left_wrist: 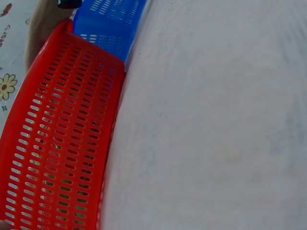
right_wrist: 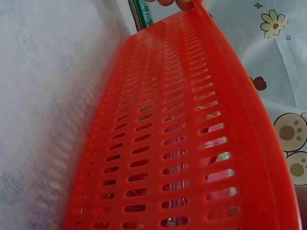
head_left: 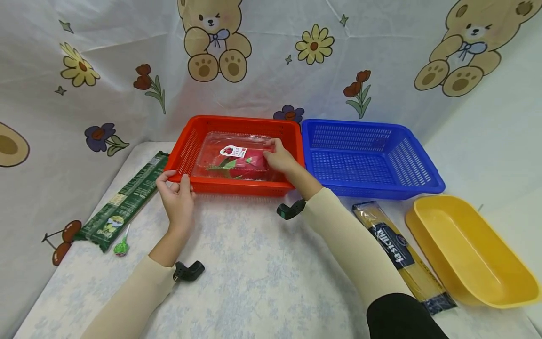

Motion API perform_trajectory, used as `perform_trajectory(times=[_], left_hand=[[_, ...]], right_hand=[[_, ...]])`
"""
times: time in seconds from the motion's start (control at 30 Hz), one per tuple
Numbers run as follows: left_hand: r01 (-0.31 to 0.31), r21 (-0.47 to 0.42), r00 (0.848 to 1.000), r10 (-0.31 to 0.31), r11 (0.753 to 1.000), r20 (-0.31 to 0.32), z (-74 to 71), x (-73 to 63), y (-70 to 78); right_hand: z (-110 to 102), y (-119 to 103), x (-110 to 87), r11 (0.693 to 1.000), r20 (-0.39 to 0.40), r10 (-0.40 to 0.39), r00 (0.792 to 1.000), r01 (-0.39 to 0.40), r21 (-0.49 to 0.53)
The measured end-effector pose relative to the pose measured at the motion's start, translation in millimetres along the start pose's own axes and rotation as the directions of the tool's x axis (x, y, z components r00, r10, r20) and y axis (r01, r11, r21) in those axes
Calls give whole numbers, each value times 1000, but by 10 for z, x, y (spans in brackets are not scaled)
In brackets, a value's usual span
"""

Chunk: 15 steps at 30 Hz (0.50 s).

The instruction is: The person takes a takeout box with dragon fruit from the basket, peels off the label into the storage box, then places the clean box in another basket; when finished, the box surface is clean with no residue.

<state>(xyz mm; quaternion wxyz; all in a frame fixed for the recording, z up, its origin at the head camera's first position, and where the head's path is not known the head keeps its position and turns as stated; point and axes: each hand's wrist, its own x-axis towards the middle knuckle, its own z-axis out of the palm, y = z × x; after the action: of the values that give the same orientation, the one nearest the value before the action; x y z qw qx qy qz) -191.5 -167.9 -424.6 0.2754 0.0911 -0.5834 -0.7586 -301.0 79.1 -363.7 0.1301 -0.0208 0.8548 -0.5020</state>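
In the head view a red basket [head_left: 241, 187] stands on the table. Inside it lies a clear plastic box [head_left: 211, 143] with a white label and a pink, green-tipped dragon fruit [head_left: 254, 160] showing through. My right hand [head_left: 282, 159] reaches over the front rim and pinches the right end of the box. At the basket's front left corner, my left hand [head_left: 177, 197] grips the rim. The left wrist view shows the perforated side of the red basket [left_wrist: 62, 129]. In the right wrist view, fingertips [right_wrist: 184, 4] touch the far end of the rim.
Right of the red basket is a blue basket [head_left: 351, 165]. A yellow basin [head_left: 474, 249] and a pack of spaghetti [head_left: 394, 249] lie at the right. On the left are a long green packet [head_left: 127, 197] and a green lollipop [head_left: 121, 248]. Patterned cloth [head_left: 271, 70] hangs behind.
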Motion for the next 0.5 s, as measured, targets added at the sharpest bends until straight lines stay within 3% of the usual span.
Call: perform_trajectory(times=[0.27, 0.5], left_hand=[[-2, -17, 1000, 2, 1000, 7, 4, 4, -4], [7, 2, 1000, -7, 1000, 3, 4, -6, 11]], right_hand=[[43, -13, -41, 997, -61, -2, 998, -3, -81], [40, -59, -86, 992, -146, -68, 987, 52, -114]])
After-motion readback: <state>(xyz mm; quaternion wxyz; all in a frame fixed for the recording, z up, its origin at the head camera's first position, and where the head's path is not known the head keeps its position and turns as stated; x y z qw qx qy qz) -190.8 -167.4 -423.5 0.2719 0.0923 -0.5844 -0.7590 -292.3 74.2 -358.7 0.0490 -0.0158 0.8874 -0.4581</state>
